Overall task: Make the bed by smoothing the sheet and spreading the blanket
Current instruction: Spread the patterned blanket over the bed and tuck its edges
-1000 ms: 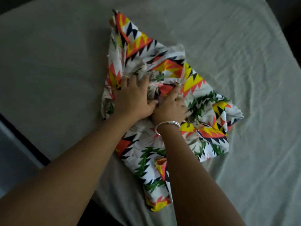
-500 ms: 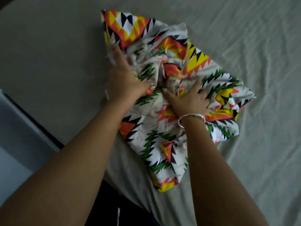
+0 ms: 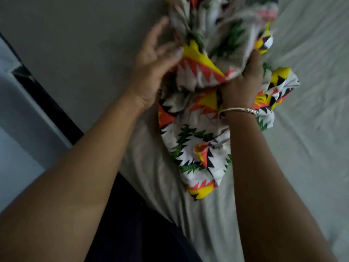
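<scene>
A bedroom (dim): a bed [image 3: 207,233] under a creased grey sheet [image 3: 311,53].

No writing, label, brand or number can be read. The blanket [image 3: 198,148] bears only a printed pattern (zigzags in orange, yellow, black and green), and the marks on the bracelet [image 3: 243,110] are too small to tell.
</scene>
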Motion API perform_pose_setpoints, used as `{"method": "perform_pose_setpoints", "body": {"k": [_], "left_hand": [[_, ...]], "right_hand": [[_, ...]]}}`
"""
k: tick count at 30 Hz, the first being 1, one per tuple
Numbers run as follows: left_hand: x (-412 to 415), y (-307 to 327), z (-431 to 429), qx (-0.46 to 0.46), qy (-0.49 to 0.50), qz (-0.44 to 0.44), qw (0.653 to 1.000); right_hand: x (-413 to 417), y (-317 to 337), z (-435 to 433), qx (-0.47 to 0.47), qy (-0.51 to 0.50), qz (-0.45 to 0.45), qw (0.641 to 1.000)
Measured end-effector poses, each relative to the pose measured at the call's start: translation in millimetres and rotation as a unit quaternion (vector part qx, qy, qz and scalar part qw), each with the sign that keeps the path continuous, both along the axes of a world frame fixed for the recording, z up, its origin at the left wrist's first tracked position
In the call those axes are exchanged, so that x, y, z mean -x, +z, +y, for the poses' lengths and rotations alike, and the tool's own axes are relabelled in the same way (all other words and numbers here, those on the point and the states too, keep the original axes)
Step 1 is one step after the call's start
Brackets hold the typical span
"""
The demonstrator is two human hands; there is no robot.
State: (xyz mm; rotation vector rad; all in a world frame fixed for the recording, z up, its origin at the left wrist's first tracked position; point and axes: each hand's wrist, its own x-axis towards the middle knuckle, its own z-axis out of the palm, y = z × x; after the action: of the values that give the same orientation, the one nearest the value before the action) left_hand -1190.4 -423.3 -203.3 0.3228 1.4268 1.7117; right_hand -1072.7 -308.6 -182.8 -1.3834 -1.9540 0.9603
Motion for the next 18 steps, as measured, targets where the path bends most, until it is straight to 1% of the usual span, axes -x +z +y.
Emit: {"method": "perform_pose_setpoints", "body": {"k": [1, 2, 3, 4, 5, 6, 7, 8, 9, 10, 11, 12, 13, 14, 15, 18], "left_hand": [[9.2, -0.8, -14.7, 0.022, 0.038, 0.024, 0.999], [18.2, -3.2, -29.2, 0.066, 0.079, 0.065, 0.993], [26.2, -6.6, -43.7, 0.12, 0.114, 0.114, 0.98], [32.0, -13.3, -58.6, 0.189, 0.13, 0.153, 0.961], [33.8, -19.2, -73.6, 0.252, 0.13, 0.176, 0.943], [31.7, -22.6, -87.6, 0.302, 0.109, 0.194, 0.927], [27.5, -26.1, -100.8, 0.344, 0.076, 0.213, 0.912], [21.7, -26.5, -113.0, 0.387, 0.044, 0.237, 0.89], [16.3, -26.5, -123.0, 0.433, 0.027, 0.261, 0.862], [12.3, -25.0, -132.0, 0.478, 0.022, 0.282, 0.832], [10.8, -24.3, -140.6, 0.513, 0.031, 0.289, 0.807], [11.5, -23.3, -147.9, 0.538, 0.045, 0.281, 0.793], [15.0, -24.0, -154.0, 0.56, 0.054, 0.264, 0.784], [19.2, -28.0, -158.9, 0.574, 0.052, 0.25, 0.778], [23.0, -32.3, -163.2, 0.58, 0.04, 0.249, 0.774], [34.4, -35.1, -169.5, 0.584, 0.024, 0.25, 0.772]], "right_hand": [[3.5, -1.3, -7.2, -0.033, 0.011, 0.02, 0.999], [5.7, -2.1, -12.5, -0.068, 0.028, 0.013, 0.997], [6.5, -2.2, -16.6, -0.112, 0.043, -0.019, 0.993], [4.4, -4.5, -22.0, -0.167, 0.047, -0.079, 0.982], [0.6, -5.0, -33.8, -0.231, 0.046, -0.151, 0.96], [-2.1, -3.7, -51.4, -0.284, 0.058, -0.208, 0.934], [-3.3, -4.8, -75.6, -0.301, 0.096, -0.233, 0.92], [-0.4, -5.3, -102.8, -0.287, 0.165, -0.237, 0.913], [5.0, -4.8, -132.1, -0.241, 0.246, -0.249, 0.905], [11.1, -3.2, -159.2, -0.17, 0.323, -0.283, 0.887], [18.2, -3.7, -181.0, -0.081, 0.385, -0.335, 0.856], [25.7, -6.2, -198.7, 0.006, 0.428, -0.385, 0.818], [32.2, -11.0, -212.5, 0.072, 0.461, -0.423, 0.776], [38.3, -16.8, -221.7, 0.099, 0.481, -0.44, 0.752], [44.5, -22.1, -227.5, 0.096, 0.487, -0.451, 0.742], [60.0, -35.1, -241.4, 0.052, 0.493, -0.464, 0.734]]}}
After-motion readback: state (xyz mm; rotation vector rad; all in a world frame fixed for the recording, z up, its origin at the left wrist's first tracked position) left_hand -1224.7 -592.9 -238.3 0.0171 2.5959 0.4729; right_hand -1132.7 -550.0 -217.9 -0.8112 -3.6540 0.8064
